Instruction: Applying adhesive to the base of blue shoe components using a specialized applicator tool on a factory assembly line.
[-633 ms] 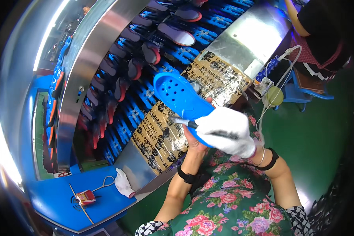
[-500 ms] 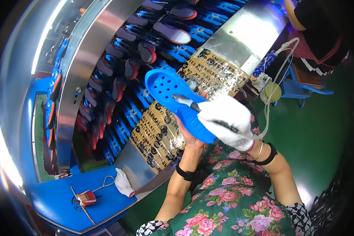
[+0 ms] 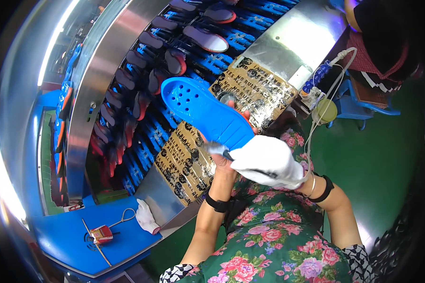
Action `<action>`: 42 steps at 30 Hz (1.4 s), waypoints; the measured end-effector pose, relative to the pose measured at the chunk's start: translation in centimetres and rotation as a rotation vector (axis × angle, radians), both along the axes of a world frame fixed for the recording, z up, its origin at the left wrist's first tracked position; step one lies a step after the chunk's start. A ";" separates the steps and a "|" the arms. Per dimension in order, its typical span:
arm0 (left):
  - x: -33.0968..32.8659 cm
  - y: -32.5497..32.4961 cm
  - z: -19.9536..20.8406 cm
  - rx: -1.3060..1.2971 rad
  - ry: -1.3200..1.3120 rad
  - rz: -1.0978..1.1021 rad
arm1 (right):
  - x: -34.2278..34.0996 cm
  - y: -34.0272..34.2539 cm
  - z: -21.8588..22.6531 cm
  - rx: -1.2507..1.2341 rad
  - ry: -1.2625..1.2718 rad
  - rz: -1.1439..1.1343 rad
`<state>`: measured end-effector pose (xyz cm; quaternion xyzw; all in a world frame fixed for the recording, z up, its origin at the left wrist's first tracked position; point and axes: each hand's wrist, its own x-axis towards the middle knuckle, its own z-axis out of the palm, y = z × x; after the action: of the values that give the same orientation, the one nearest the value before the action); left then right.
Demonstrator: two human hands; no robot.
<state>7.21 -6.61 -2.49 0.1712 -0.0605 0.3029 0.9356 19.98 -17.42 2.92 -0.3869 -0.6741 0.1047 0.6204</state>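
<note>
Blue and glossy, the foot-shaped sole is jutting its holed end past the edge of the taped cardboard, towards dark soles; green floor is stretching rightward. Your left hand is clamping it from beneath, palm mostly hidden. Your white-gloved right hand is clasping a slim tool, its tip blurring near the sole.

- Steel worktop, its middle covered by a patterned brown sheet with a glossy clear layer; a small round dish sits on the sheet.
- Blue worktop at lower left: a white glove, a looped wire, a small red box touching a thin stick.
- Green floor: a blue stool.
</note>
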 end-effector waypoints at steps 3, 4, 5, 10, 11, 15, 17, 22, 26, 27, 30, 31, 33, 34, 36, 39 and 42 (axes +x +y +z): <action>0.4 -0.4 0.8 -0.143 0.061 0.222 | 1.2 0.6 0.2 -0.106 0.183 -0.001; 0.0 -0.3 1.0 -0.164 0.139 0.215 | 1.3 0.9 0.0 -0.104 0.202 -0.057; -0.3 -0.3 1.0 -0.180 0.110 0.192 | 1.3 0.8 -0.1 -0.043 0.084 -0.059; -1.0 0.7 1.0 -0.126 0.033 -0.030 | -0.5 -0.2 -0.5 -0.014 -0.095 -0.004; -1.0 1.1 0.4 -0.154 0.033 0.030 | 0.2 -0.1 -0.5 -0.097 0.041 0.087; -1.7 1.2 0.6 -0.170 0.103 0.089 | 1.2 0.6 -0.4 -0.130 0.061 0.011; -1.5 1.2 1.0 -0.188 0.090 0.079 | 0.6 -0.1 -0.7 -0.051 -0.075 0.026; -2.4 1.5 0.7 -0.011 0.222 0.110 | 0.0 -1.0 -0.6 -0.306 0.205 0.216; -2.6 2.1 0.7 -0.123 0.150 -0.025 | 0.4 -0.1 -1.2 -0.192 0.136 0.020; -2.7 2.4 1.2 -0.086 0.186 -0.014 | 0.2 -0.3 -1.1 -0.144 0.029 0.034; -2.6 3.3 1.7 -0.088 0.127 -0.062 | -0.1 -1.1 -0.5 -0.156 -0.057 0.089; -2.8 3.5 1.5 -0.072 0.153 -0.032 | -0.1 -1.0 -0.5 -0.264 0.124 0.164; -3.1 4.0 1.7 -0.070 0.175 -0.085 | -0.1 -0.6 -0.5 -0.386 0.371 0.198; -3.2 4.0 1.9 -0.065 0.198 -0.142 | -0.1 -0.2 -0.6 -0.325 0.350 0.127; -3.4 4.1 2.1 -0.047 0.189 -0.121 | 0.4 -0.2 -0.6 -0.153 0.008 0.040; -3.6 5.1 2.1 0.029 0.249 -0.182 | -0.9 -1.2 -1.4 -0.024 -0.188 0.071; -4.1 4.9 2.4 0.002 0.231 -0.206 | -0.5 -2.2 0.0 -0.151 -0.107 0.244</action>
<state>3.12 -1.76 -0.14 0.1987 0.0299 0.1838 0.9622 19.48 -19.57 2.92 -0.3526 -0.7385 0.2087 0.5354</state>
